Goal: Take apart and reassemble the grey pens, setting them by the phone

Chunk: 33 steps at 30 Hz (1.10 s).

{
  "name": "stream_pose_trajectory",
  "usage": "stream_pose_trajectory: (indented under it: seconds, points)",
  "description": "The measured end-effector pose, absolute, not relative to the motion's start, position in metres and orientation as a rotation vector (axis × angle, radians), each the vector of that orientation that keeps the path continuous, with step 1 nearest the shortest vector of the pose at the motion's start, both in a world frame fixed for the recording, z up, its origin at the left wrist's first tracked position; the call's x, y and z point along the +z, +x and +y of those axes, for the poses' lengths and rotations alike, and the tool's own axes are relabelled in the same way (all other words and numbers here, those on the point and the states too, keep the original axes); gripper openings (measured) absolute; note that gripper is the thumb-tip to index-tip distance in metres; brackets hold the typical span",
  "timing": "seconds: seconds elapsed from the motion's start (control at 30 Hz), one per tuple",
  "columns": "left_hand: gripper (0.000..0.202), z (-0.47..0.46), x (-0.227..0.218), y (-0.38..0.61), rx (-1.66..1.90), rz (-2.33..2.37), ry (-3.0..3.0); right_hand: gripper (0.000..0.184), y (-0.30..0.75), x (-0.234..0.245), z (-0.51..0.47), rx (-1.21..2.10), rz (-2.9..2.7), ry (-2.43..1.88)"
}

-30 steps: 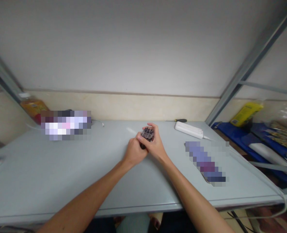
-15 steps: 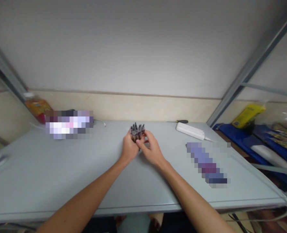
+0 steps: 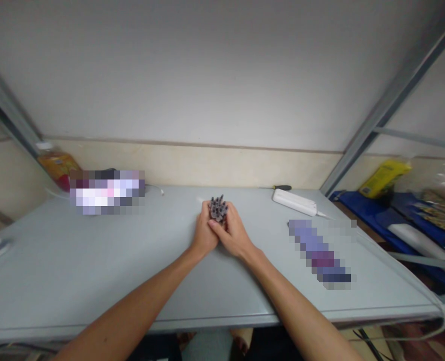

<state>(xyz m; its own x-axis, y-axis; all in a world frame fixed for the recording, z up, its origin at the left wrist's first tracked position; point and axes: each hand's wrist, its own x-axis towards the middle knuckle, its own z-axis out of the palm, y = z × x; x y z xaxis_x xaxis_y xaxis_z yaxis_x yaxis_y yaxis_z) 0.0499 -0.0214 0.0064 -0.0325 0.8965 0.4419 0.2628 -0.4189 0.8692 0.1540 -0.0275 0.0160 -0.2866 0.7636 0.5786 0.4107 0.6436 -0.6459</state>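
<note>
Grey desk [image 3: 132, 260] below a pale wall [image 3: 207, 80]; dark bundle [image 3: 218, 211] clasped mid-desk

Probably pens, though too small to be sure; clamped between left hand [image 3: 203, 234] and right hand [image 3: 236, 229], both brought together, one wrapped round each side; stands roughly upright along its long axis, with upper ends showing and lower ends hidden in the grasp; lies no nearer to one hand than the other, well left of white corded block [image 3: 294, 202] and screwdriver [image 3: 281, 188].

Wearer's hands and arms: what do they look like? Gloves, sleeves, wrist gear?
Left hand and right hand: ungloved, no ring visible. Left forearm and right forearm: bare, tapering toward the hands, no sleeve, watch or band in view.
</note>
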Motion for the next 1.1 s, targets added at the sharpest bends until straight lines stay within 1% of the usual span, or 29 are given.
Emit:
stream_pose_trajectory:
  seconds: [0.13,0.37,0.53,0.6,0.67,0.73,0.87,0.97,1.1]
  points:
    - [0.029,-0.021,0.006,0.052,1.495,1.162,1.715,0.033,0.154,0.015,-0.028,0.482,-1.905,-0.926]
    - [0.024,-0.021,0.006,0.051,1.441,1.191,1.77,0.041,0.154,0.013,-0.027,0.509,-1.868,-0.912]
    - [0.021,-0.021,0.018,0.048,1.306,1.35,1.893,0.034,0.155,0.011,-0.023,0.538,-1.795,-0.994]
    - [0.021,-0.019,0.024,0.044,1.174,1.5,1.963,0.038,0.157,0.007,-0.02,0.568,-1.76,-1.042]
    - [0.016,-0.016,0.029,0.036,0.97,1.681,2.057,0.048,0.158,0.003,-0.016,0.58,-1.701,-1.106]
    - [0.019,-0.014,0.033,0.025,0.744,1.876,2.133,0.056,0.16,-0.001,-0.012,0.571,-1.638,-1.164]
    - [0.022,-0.009,0.039,0.002,0.247,2.08,2.192,0.055,0.164,-0.005,-0.008,0.551,-1.605,-1.209]
    - [0.027,-0.007,0.043,-0.014,0.041,2.118,2.147,0.054,0.166,-0.003,-0.008,0.536,-1.615,-1.218]
    - [0.035,-0.004,0.048,-0.04,-0.088,2.106,2.132,0.053,0.166,-0.001,-0.01,0.527,-1.635,-1.238]
